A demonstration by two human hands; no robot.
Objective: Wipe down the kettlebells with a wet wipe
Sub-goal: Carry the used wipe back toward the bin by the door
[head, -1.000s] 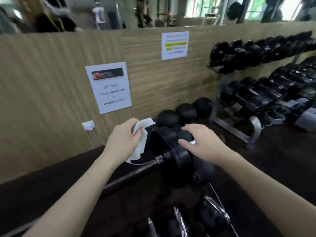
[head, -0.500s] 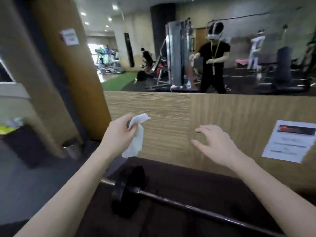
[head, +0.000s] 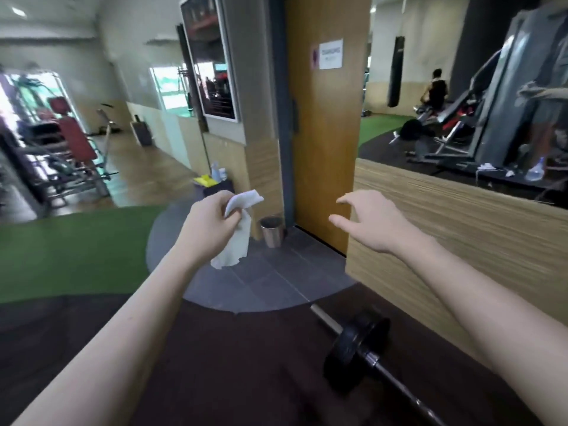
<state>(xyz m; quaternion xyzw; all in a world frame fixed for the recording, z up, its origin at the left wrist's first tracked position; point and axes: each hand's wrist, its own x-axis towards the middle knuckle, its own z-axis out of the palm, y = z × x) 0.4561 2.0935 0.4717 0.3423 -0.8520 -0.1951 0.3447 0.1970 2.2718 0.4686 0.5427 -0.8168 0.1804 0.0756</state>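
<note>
My left hand [head: 209, 222] grips a crumpled white wet wipe [head: 235, 238], which hangs down from my fingers in mid-air above the floor. My right hand [head: 372, 222] floats at the same height to the right, fingers spread and relaxed, holding nothing. No kettlebells are in view. Both forearms reach forward from the bottom of the frame.
A barbell with a black plate [head: 353, 355] lies on the dark floor at the lower right. A small metal bin [head: 272, 230] stands by a wooden door [head: 325, 149]. A wood-panelled wall [head: 461, 235] runs along the right, with a mirror above. Gym machines [head: 70, 149] stand at the left.
The view has swung left, away from the weights and dumbbell rack, toward the door and bin. My right hand has come off the black plate and hangs free. My left hand keeps hold of the wipe.
</note>
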